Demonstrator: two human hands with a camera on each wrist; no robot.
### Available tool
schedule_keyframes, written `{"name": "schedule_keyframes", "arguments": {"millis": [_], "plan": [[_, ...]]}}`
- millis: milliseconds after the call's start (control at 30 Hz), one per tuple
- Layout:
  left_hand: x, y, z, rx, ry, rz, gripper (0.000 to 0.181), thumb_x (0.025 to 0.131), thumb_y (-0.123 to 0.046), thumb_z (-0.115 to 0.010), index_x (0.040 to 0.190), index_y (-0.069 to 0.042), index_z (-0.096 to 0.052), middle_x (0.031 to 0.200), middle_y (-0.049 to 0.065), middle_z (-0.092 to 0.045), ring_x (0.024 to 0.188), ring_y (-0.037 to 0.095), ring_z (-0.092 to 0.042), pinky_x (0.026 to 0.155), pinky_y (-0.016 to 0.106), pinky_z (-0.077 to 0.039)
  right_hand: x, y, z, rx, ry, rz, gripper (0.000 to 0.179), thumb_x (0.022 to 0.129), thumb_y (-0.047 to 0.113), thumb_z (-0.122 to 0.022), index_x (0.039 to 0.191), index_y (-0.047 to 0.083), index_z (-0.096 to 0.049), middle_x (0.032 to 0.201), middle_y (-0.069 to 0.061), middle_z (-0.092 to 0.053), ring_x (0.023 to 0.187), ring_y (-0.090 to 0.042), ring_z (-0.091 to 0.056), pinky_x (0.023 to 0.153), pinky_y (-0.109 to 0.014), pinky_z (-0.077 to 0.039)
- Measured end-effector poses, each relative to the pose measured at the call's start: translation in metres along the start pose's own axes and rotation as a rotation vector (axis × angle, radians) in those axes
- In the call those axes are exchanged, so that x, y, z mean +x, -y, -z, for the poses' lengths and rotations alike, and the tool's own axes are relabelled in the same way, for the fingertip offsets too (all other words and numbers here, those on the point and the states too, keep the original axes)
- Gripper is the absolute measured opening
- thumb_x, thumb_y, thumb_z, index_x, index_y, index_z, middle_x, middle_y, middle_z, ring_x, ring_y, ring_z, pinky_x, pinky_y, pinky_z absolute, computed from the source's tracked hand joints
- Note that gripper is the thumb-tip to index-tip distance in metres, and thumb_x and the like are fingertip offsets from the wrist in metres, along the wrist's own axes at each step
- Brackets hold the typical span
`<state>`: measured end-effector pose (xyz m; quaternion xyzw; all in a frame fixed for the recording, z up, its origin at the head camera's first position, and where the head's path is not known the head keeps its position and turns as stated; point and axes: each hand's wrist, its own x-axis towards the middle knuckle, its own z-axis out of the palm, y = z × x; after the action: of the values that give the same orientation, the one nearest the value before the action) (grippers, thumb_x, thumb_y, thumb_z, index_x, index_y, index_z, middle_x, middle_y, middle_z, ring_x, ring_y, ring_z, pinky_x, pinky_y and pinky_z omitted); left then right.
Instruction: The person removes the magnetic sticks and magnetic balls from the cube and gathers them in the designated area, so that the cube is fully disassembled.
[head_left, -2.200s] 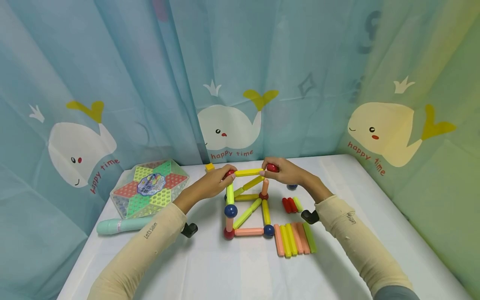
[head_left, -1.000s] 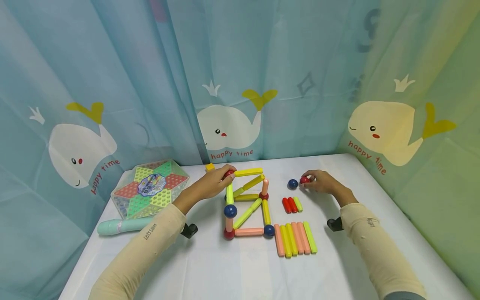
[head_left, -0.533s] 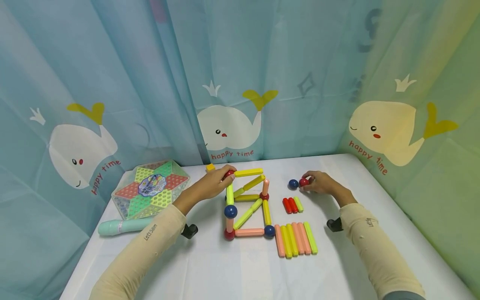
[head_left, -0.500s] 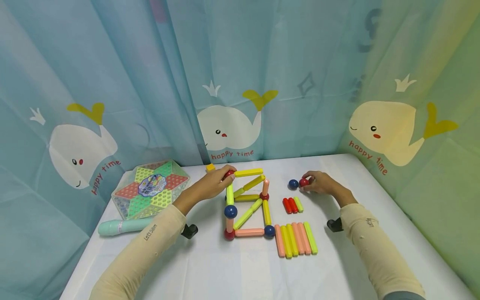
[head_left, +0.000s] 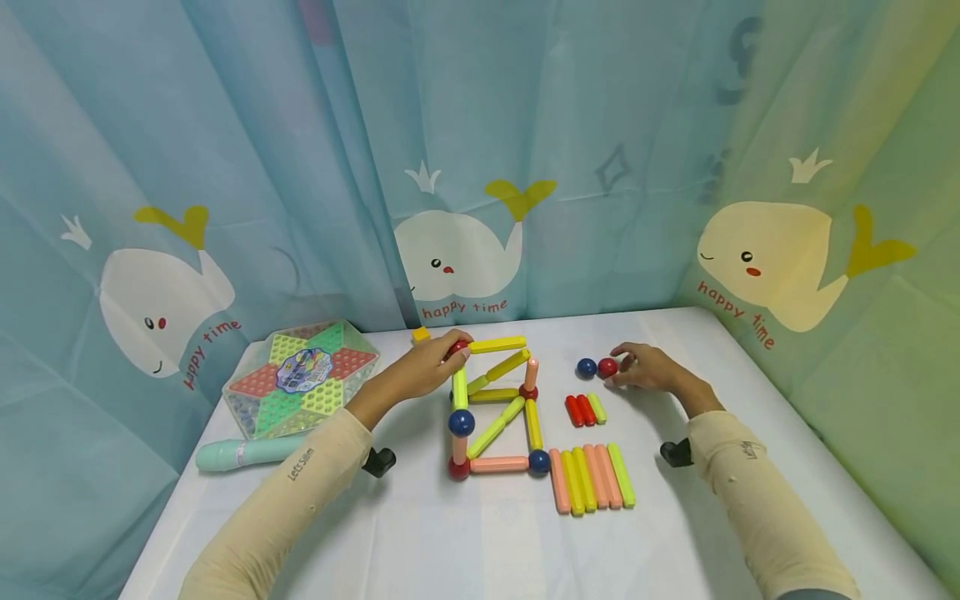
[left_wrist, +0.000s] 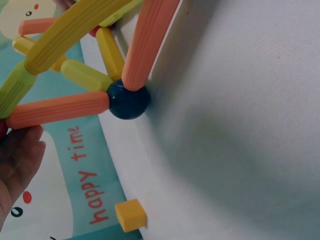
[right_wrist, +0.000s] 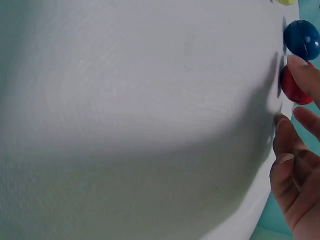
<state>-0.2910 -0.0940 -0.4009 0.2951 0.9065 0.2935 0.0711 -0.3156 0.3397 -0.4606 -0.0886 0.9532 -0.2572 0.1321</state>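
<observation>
Our left hand (head_left: 431, 364) pinches the red corner ball (head_left: 458, 347) atop our stick frame (head_left: 498, 464), probably steadying it; our right hand (head_left: 651, 367), fingers parted, sits beside the loose red ball (head_left: 607, 367), handily within reach.

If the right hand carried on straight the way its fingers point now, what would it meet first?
Most likely the loose red ball, just ahead of the right hand, with the loose blue ball next beyond it. Whether the hand touches the red ball is hard to tell.
</observation>
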Motion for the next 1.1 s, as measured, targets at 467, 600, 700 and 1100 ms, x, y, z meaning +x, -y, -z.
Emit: {"name": "schedule_keyframes", "arguments": {"millis": [467, 600, 700, 1100], "plan": [[0.001, -0.002, -0.001, 0.009, 0.009, 0.018, 0.035, 0.107, -0.033, -0.045, 0.139, -0.018, -0.048, 0.095, 0.004, -0.057, 0.082, 0.018, -0.054, 0.07, 0.028, -0.046, -0.02, 0.068, -0.003, 0.081, -0.054, 0.246, 0.041, 0.094, 0.021, -0.071, 0.127, 0.0, -0.059, 0.112, -0.019, -0.066, 0.076, -0.018, -0.061, 0.07, -0.03, -0.052], [0.001, -0.001, -0.001, 0.005, 0.008, 0.016, 0.036, 0.107, -0.033, -0.045, 0.139, -0.017, -0.048, 0.093, 0.004, -0.056, 0.08, 0.018, -0.053, 0.069, 0.028, -0.045, -0.017, 0.093, -0.022, 0.079, -0.013, 0.255, 0.045, 0.092, 0.027, -0.074, 0.127, 0.001, -0.061, 0.113, -0.017, -0.066, 0.08, -0.02, -0.059, 0.069, -0.027, -0.053], [0.001, -0.001, 0.0, 0.0, 0.006, 0.016, 0.036, 0.107, -0.033, -0.044, 0.14, -0.017, -0.048, 0.091, 0.004, -0.056, 0.079, 0.017, -0.053, 0.069, 0.028, -0.045, -0.015, 0.109, -0.034, 0.058, -0.004, 0.259, 0.049, 0.09, 0.031, -0.076, 0.127, 0.001, -0.063, 0.116, -0.018, -0.066, 0.081, -0.02, -0.058, 0.071, -0.027, -0.052], [0.0, -0.001, -0.001, 0.007, -0.002, 0.011, 0.035, 0.107, -0.032, -0.046, 0.139, -0.017, -0.048, 0.091, 0.003, -0.056, 0.079, 0.017, -0.053, 0.069, 0.029, -0.045, -0.006, 0.133, -0.062, 0.066, -0.067, 0.315, 0.015, 0.088, 0.031, -0.078, 0.094, 0.018, -0.072, 0.094, 0.0, -0.07, 0.074, -0.019, -0.054, 0.063, -0.026, -0.043]]}}
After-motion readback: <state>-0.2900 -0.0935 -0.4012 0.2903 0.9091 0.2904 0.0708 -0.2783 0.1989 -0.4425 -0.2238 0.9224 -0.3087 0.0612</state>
